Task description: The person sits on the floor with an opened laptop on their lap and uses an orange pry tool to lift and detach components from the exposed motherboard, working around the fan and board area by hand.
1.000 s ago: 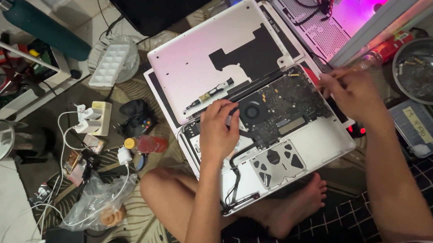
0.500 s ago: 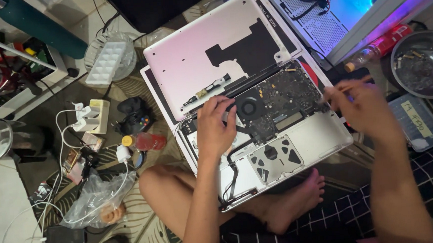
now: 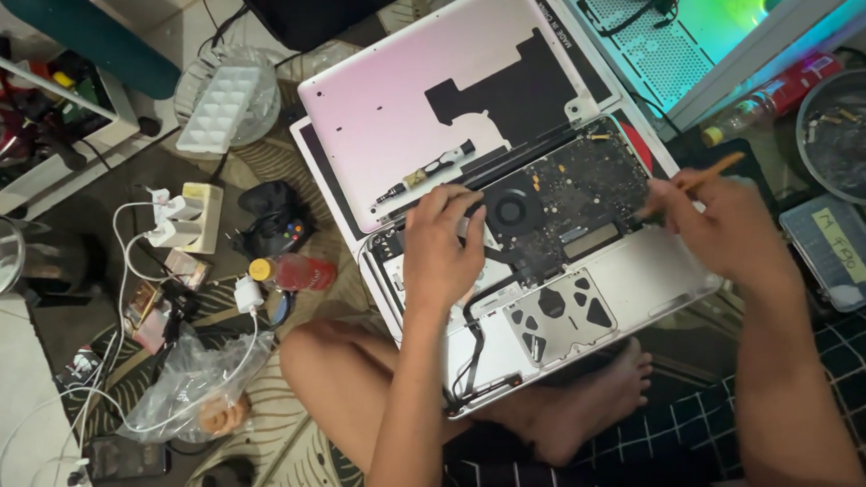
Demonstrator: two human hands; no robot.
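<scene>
An opened silver laptop (image 3: 645, 271) lies upside down on my crossed legs, its dark circuit board (image 3: 589, 179) and round fan (image 3: 513, 211) exposed. The removed bottom cover (image 3: 414, 94) lies just beyond it. My left hand (image 3: 440, 248) presses flat on the laptop's left inner part, fingertips beside the fan. My right hand (image 3: 728, 230) grips a thin orange-handled tool (image 3: 711, 169) like a pen, its tip at the right edge of the circuit board.
A metal bowl (image 3: 852, 133) and a small lidded box (image 3: 839, 249) sit to the right. A lit computer case (image 3: 730, 15) stands at the top right. At left lie an ice tray (image 3: 219, 108), power strip (image 3: 196, 216), game controller (image 3: 276, 218), cables and a plastic bag (image 3: 186, 384).
My right hand has moved left with the tool, from beyond the laptop's right edge onto the circuit board. The left hand has stayed on the laptop. The case light turned from pink to green.
</scene>
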